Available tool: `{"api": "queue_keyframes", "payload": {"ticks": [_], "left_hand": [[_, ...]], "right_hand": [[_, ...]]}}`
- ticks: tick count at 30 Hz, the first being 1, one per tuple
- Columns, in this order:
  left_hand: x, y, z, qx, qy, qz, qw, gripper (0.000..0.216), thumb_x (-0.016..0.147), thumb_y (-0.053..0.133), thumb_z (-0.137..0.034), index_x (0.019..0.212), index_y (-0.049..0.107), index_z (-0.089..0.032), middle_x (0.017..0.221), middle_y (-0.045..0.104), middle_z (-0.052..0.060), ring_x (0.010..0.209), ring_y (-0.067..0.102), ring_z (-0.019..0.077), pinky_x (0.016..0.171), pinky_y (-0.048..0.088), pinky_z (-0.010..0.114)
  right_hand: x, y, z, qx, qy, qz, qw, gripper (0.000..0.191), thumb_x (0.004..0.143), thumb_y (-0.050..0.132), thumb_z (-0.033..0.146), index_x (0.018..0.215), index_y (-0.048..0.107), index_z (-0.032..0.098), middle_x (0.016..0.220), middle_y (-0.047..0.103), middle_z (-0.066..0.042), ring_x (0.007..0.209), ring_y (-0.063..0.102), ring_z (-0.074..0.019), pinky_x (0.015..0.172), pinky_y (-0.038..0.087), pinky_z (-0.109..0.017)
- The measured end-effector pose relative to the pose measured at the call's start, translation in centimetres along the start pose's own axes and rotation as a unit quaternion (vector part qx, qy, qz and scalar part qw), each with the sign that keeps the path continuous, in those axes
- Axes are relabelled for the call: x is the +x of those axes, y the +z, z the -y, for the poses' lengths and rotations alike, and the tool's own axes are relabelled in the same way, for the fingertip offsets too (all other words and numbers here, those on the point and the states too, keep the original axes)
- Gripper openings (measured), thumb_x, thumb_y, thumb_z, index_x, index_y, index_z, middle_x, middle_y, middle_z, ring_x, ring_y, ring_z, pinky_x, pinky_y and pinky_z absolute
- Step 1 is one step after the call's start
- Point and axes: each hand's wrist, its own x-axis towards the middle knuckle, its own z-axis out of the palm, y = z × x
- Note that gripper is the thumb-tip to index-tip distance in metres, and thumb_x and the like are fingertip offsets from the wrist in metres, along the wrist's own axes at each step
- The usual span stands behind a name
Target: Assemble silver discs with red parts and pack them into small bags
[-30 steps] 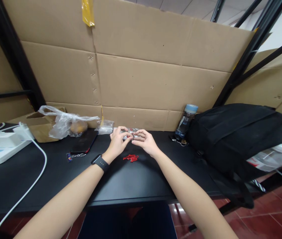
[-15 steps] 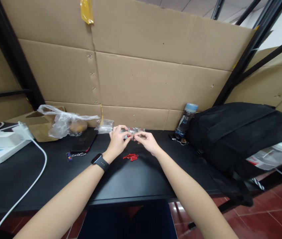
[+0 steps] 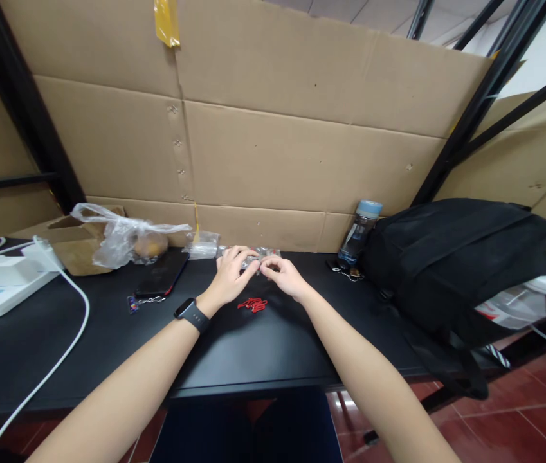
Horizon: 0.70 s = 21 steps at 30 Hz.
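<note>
Both hands (image 3: 258,273) perhaps shifted slightly.

No lettering, label, brand or number is legible on anything on the desk.

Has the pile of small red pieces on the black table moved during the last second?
No. The red pieces lie at the same spot on the black table, level with the phone's keychain, just near of both hands.

Both hands (image 3: 258,273) slightly farther forward.
</note>
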Motion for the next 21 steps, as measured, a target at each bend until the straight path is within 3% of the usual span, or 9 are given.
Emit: {"api": "queue_keyframes", "payload": {"ticks": [5,21], "left_hand": [[-0.2,0.4,0.6,0.032,0.032,0.028,0.999,0.049,0.080,0.073,-0.055,0.123,0.062,-0.033,0.130,0.057,0.006,0.125,0.046,0.0304,0.100,0.037,0.045],[0.0,0.9,2.1,0.052,0.003,0.052,0.997,0.049,0.077,0.075,-0.056,0.119,0.066,-0.032,0.127,0.057,0.006,0.124,0.048,0.0313,0.098,0.040,0.046]], "right_hand": [[0.0,-0.2,0.5,-0.013,-0.016,0.000,1.000,0.021,0.087,0.066,0.037,0.082,0.070,0.018,0.105,0.067,-0.007,0.102,0.062,-0.0199,0.098,0.044,-0.037],[0.2,-1.1,-0.1,-0.084,-0.006,-0.008,0.996,0.013,0.088,0.064,0.029,0.085,0.070,0.017,0.109,0.065,-0.007,0.100,0.061,-0.0186,0.096,0.045,-0.037]]}}
